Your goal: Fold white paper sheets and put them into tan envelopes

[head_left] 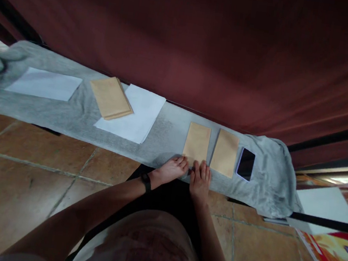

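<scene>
A brown paper envelope (197,140) lies upright on the grey cloth, its lower edge under my fingertips. My left hand (173,167), with a dark band on the wrist, has its fingers bent together at the lower left corner of that envelope. At the lower right corner my right hand (200,180) rests with fingers stretched out and slightly apart, pressing down. A second brown envelope (225,152) lies just to the right, slightly tilted, not held. Beyond it is a phone (246,164) with a dark screen and a pale purple edge.
The narrow bench has a grey cloth (174,126) over it, bunched at both ends. Left of my hands, a stack of brown envelopes (110,98) partly covers white paper sheets (140,115). Another white sheet (45,83) lies farther left. A dark red curtain (185,46) hangs behind.
</scene>
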### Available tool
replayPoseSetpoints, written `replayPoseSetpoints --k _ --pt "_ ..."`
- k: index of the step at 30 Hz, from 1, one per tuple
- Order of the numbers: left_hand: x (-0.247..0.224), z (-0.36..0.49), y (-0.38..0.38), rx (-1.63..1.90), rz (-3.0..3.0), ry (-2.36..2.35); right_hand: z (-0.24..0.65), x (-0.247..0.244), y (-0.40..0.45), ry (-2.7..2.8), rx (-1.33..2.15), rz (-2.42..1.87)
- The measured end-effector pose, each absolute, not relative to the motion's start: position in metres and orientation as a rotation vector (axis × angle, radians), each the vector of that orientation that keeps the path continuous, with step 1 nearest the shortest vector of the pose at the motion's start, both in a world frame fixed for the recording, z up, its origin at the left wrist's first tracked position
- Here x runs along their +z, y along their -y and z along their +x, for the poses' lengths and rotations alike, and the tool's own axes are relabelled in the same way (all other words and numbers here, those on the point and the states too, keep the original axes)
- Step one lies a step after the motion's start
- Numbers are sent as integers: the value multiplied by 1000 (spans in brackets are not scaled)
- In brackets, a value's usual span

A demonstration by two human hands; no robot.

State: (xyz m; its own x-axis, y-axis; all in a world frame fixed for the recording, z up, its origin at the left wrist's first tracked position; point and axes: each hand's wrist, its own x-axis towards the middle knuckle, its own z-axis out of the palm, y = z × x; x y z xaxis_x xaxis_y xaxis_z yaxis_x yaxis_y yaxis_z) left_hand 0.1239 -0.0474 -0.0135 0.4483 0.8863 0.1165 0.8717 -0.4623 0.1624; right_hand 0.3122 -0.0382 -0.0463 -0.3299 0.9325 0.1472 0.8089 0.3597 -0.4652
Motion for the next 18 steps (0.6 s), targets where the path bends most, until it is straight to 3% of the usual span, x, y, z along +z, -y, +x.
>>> replayPoseSetpoints --k 18 --pt "-5 116 46 220 2636 -1541 305 -45 35 2244 483 -1497"
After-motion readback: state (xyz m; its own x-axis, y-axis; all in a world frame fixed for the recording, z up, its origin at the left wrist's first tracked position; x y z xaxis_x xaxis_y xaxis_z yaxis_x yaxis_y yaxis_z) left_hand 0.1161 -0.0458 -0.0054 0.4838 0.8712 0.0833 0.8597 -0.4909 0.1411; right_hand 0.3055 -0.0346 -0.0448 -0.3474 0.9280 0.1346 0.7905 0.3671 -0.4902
